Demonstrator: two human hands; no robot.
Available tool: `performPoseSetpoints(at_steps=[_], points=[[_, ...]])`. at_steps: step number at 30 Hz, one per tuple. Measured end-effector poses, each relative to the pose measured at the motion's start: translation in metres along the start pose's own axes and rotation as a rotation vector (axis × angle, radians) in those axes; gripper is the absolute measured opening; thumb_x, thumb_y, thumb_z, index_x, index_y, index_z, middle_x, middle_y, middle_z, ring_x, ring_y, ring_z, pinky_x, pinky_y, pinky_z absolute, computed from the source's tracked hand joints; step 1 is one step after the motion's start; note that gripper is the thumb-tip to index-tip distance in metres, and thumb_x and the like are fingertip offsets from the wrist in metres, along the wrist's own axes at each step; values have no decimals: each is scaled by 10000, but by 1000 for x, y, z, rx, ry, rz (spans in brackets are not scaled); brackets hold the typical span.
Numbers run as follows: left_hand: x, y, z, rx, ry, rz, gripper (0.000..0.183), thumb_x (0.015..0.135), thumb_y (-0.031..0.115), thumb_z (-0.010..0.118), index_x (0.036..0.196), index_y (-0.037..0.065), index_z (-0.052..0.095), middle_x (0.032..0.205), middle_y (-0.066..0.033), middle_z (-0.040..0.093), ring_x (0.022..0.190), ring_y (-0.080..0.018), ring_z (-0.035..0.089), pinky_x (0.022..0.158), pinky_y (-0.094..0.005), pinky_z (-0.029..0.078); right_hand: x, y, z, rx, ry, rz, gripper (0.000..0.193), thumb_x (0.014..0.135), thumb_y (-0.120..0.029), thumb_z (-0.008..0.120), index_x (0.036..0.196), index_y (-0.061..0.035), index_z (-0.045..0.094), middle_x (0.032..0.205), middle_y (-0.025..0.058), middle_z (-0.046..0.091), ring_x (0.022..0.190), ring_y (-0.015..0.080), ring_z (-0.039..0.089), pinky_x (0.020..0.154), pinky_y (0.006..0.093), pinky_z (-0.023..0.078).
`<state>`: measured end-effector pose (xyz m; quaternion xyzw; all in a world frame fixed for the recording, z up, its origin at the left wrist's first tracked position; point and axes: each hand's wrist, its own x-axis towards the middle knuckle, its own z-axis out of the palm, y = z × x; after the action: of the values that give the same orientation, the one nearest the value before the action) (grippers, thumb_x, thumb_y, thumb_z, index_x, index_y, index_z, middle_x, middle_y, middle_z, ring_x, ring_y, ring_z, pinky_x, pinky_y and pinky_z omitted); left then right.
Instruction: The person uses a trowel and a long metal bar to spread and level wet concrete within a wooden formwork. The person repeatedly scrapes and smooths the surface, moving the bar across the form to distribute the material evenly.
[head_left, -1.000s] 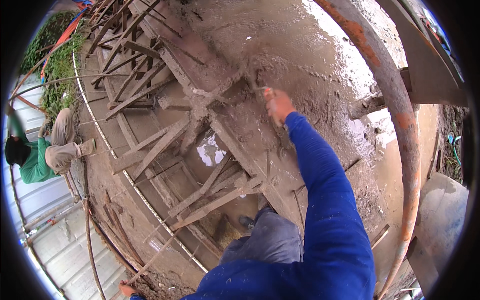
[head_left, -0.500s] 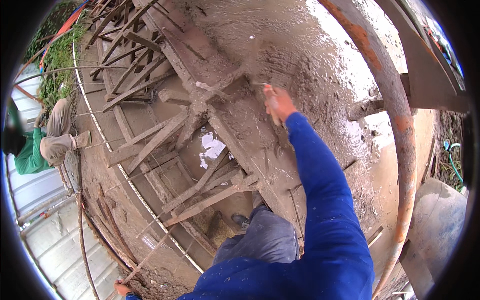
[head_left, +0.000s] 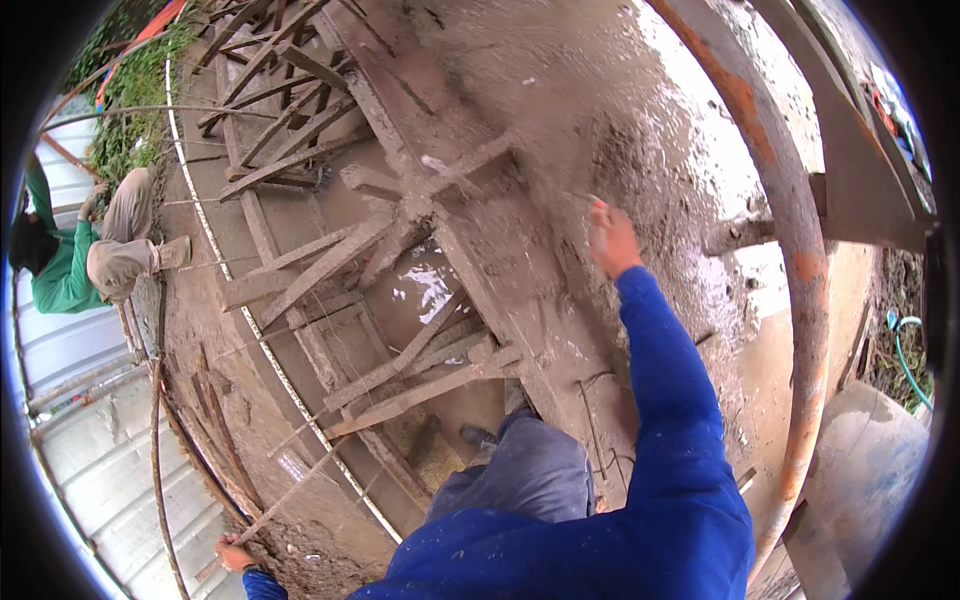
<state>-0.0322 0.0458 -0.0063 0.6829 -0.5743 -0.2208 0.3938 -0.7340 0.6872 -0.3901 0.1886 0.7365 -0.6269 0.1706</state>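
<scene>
Over the wet concrete (head_left: 660, 170) on the right, my right hand (head_left: 613, 240) is closed on a small hand tool that looks like a trowel (head_left: 578, 194). Motion smears the hand, and little of the blade shows. At the lower left, my left hand (head_left: 235, 553) grips a thin rough rod (head_left: 290, 492) that slants up to the right. Between my hands stands a mud-coated timber formwork (head_left: 465, 265), its braces crossing over a trench with shiny water (head_left: 425, 285). My leg reaches down among the lower braces.
A rusty curved pipe (head_left: 800, 230) arcs down the right side. A pale marked line or strip (head_left: 262, 355) crosses the left. Beyond it a co-worker in a green shirt (head_left: 75, 275) sits by metal sheets (head_left: 110, 430). Bent rebar (head_left: 590, 420) sticks out near my right forearm.
My right hand has swept right and slightly down with the tool, away from the formwork's cross beam. My left hand stays on the rod. The whole view has shifted slightly.
</scene>
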Motion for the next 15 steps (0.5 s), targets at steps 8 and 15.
performPoseSetpoints(at_steps=[8,15], points=[[-8,16,9,143,22,5,348,982,375,481,1149,112,636,913,-16,609,851,-182,575,744,-349,454,-10,47,-64,-115,-100,70,406,1028,-400,602,1101,-4,658,773,61,621,585,156,592,502,366,506],[-13,22,19,146,24,21,436,1016,350,424,1270,46,604,928,-46,632,837,-195,606,721,-356,513,-17,26,-105,-320,-19,-2,413,1039,-406,581,1033,3,634,709,73,576,534,172,563,482,353,475]])
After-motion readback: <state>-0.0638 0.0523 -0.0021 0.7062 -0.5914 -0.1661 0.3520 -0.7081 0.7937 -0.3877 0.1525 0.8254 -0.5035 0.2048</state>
